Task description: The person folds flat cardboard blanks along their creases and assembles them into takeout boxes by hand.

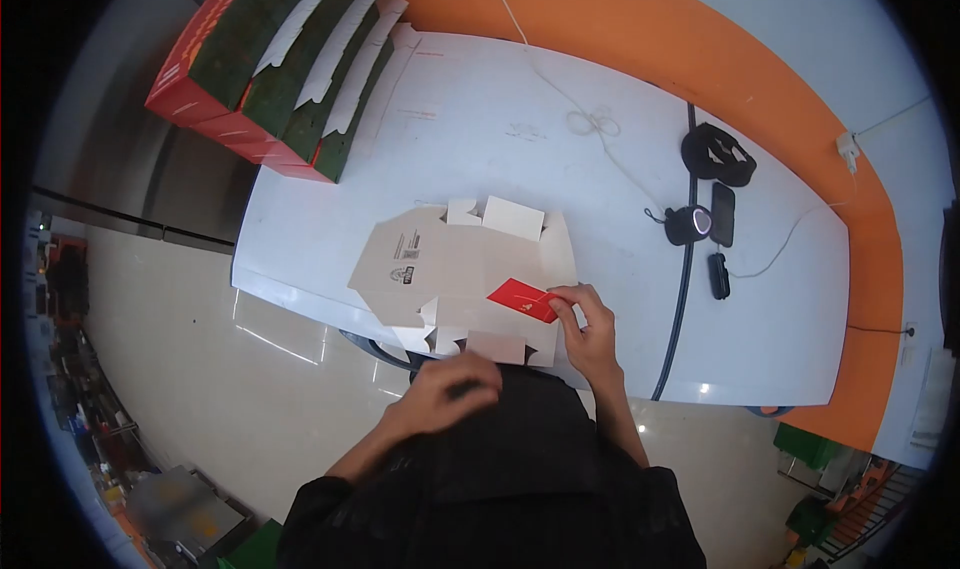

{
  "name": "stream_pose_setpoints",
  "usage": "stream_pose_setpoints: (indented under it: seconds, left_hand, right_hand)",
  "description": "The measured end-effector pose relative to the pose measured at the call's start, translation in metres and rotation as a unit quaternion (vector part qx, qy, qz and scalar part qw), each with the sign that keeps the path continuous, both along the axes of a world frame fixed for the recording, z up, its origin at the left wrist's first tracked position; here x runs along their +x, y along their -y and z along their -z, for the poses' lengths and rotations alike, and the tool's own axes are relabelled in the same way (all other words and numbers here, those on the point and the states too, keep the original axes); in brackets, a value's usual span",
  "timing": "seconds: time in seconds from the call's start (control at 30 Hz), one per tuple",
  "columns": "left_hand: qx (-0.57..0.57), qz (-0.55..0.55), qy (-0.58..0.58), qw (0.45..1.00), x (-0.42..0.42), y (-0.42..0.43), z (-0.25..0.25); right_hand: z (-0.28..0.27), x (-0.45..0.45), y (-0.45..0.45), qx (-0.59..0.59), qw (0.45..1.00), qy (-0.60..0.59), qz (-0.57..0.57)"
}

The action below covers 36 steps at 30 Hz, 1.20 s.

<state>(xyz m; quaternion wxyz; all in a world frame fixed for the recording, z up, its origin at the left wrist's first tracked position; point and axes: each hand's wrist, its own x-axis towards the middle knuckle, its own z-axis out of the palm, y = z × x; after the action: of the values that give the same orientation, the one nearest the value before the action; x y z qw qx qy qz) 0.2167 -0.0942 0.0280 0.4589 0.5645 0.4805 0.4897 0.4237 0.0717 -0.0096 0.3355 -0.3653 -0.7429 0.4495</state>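
A flat, unfolded cardboard box [455, 264] lies pale side up on the table in front of me, with printing on its left part and small flaps along its edges. In a pinch at its right corner, my right hand [588, 334] holds a red card [518, 297] with small white marks. That card is over the right part of the cardboard; whether it touches is hard to tell. Near the cardboard's front flaps is my left hand [447, 394], slightly blurred, its fingers curved with a gap to the thumb and nothing visible in it.
Stacked red and green boxes [270, 79] stand at the table's back left. To the right, a black cable strip [686, 269] crosses the white table [455, 99]. Beside it are a round black device [686, 226], a phone [722, 215], a black strap-like item [718, 155] and a small black object [718, 276].
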Motion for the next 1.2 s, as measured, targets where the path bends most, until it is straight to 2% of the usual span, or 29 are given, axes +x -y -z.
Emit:
stream_pose_setpoints:
  seconds: [0.07, 0.1, 0.2, 0.23, 0.33, 0.37, 0.5, 0.6, 0.7, 0.8, 0.83, 0.93, 0.97, 1.1, 1.2]
  left_hand:
    - [-0.047, -0.176, -0.092, 0.979, 0.003, 0.001, 0.047]
    - [-0.037, -0.218, 0.085, 0.971, 0.006, 0.003, 0.076]
    - [0.194, -0.336, 0.095, 0.917, 0.015, -0.035, 0.070]
    - [0.188, -0.349, 0.093, 0.913, 0.016, -0.043, 0.059]
    - [0.143, -0.365, 0.002, 0.920, 0.009, -0.050, 0.059]
    - [0.162, -0.380, -0.012, 0.911, 0.008, -0.054, 0.055]
    - [0.217, -0.328, -0.208, 0.896, -0.003, -0.055, 0.037]
    - [0.166, -0.302, -0.221, 0.912, -0.003, -0.063, 0.023]
    - [0.089, -0.334, -0.197, 0.917, 0.002, -0.067, 0.013]
    - [0.076, -0.411, -0.095, 0.903, 0.004, -0.073, 0.023]
    - [0.032, -0.415, -0.064, 0.907, 0.004, -0.074, 0.023]
    - [-0.015, -0.407, -0.282, 0.869, 0.016, -0.074, 0.027]
    - [-0.028, -0.405, -0.253, 0.878, 0.021, -0.073, 0.027]
    - [0.014, -0.373, -0.272, 0.887, 0.025, -0.069, 0.033]
    - [0.023, -0.352, -0.200, 0.914, 0.021, -0.074, 0.028]
  right_hand:
    - [-0.006, -0.005, 0.002, -0.014, 1.000, -0.001, -0.012]
    - [-0.006, -0.009, 0.003, -0.021, 1.000, -0.005, -0.015]
    - [-0.001, -0.013, 0.009, 0.008, 0.999, 0.012, -0.046]
    - [-0.002, -0.013, 0.010, 0.018, 0.998, 0.011, -0.054]
    - [-0.009, -0.014, 0.012, 0.052, 0.997, -0.002, -0.065]
    - [-0.010, -0.013, 0.013, 0.064, 0.996, -0.013, -0.058]
    - [-0.017, -0.011, 0.009, 0.142, 0.987, -0.052, -0.054]
    - [-0.024, -0.009, 0.008, 0.136, 0.988, -0.039, -0.064]
    - [-0.022, -0.010, 0.007, 0.124, 0.990, -0.031, -0.061]
    - [-0.013, -0.011, 0.008, 0.077, 0.995, -0.038, -0.041]
    - [-0.013, -0.012, 0.008, 0.057, 0.997, -0.034, -0.039]
    - [-0.012, -0.016, 0.012, 0.016, 0.999, -0.018, -0.033]
    - [-0.010, -0.018, 0.013, 0.018, 0.999, -0.010, -0.029]
    - [-0.012, -0.018, 0.010, 0.024, 0.999, 0.013, -0.036]
    - [-0.011, -0.015, 0.007, -0.001, 0.998, 0.031, -0.053]
